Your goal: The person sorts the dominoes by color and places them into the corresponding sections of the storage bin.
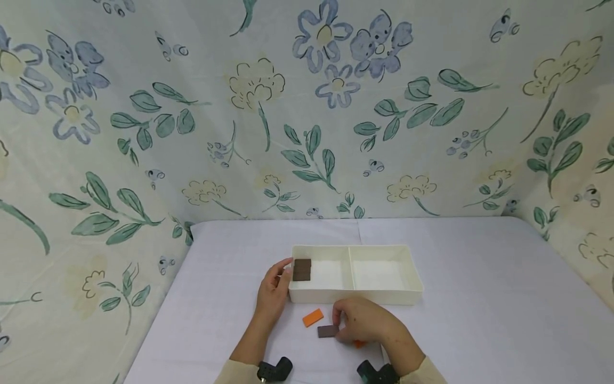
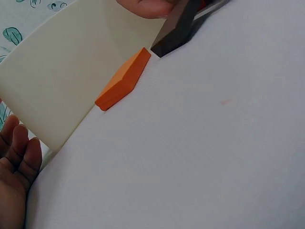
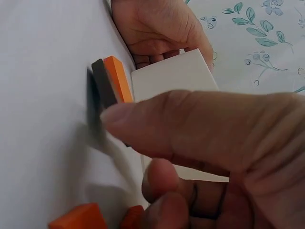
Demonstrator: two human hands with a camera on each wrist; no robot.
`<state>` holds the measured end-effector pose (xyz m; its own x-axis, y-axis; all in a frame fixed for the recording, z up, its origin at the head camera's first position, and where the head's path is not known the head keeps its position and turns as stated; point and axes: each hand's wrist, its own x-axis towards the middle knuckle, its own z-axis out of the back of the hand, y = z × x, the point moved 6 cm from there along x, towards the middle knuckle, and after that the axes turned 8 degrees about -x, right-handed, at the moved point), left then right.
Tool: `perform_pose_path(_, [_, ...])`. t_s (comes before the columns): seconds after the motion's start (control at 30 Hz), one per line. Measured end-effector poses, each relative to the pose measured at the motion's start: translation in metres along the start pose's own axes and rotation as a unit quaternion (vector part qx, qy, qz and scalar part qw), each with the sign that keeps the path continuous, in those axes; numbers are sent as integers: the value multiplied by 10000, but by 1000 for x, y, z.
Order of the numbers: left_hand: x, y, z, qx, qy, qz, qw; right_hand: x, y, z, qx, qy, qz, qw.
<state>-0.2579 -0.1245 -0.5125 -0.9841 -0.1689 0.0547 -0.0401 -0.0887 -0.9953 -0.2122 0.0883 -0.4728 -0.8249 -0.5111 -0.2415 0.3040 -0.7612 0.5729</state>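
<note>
On the near side of the box [image 1: 386,297], the right hand [image 1: 366,319] is pinching the brown block [image 1: 327,332] by its right end, thumb and fingers narrowed to the block's width. Taking it by one end is presumably leaving the other end free to be steered, and the low wrist is suiting a block so close to the bench [image 1: 216,320]. The left hand [image 1: 273,295] is touching the left end of the box, its fingers loosely straight and holding nothing; it seems to be bracing the box against sliding. The brown block's long axis is running nearly parallel to the box's long side, its free end pointing toward the box's left end. Between it and the box, the orange block [image 1: 313,318] is lying aslant, its right end pointing nearer the box's front wall. Inside the box's left compartment, brown pieces [image 1: 302,270] are resting by the left wall, perhaps set there for a straight edge to line up with. Farther from the box, orange pieces [image 3: 78,217] are lying partly hidden beneath the right hand.
</note>
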Motion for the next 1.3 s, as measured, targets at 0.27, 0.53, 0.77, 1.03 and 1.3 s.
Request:
perform_pose_path(0.27, [0, 1, 0, -78, 6, 13, 10000, 1, 7, 5, 289, -135, 203, 9993])
perform_pose_path(0.53, [1, 1, 0, -108, 2, -22, 9999, 7, 7, 2, 431, -222, 296, 9984])
perform_pose_path(0.77, [1, 0, -1, -167, 12, -21, 9999, 9, 6, 3, 363, -212, 290, 9987])
perform_pose_path(1.03, [2, -2, -2, -241, -22, -3, 9997, 6, 9, 12, 436, -224, 298, 9984])
perform_pose_path(1.3, [2, -2, -2, -160, -14, -24, 9999, 3, 20, 32, 957, -822, 535, 9906])
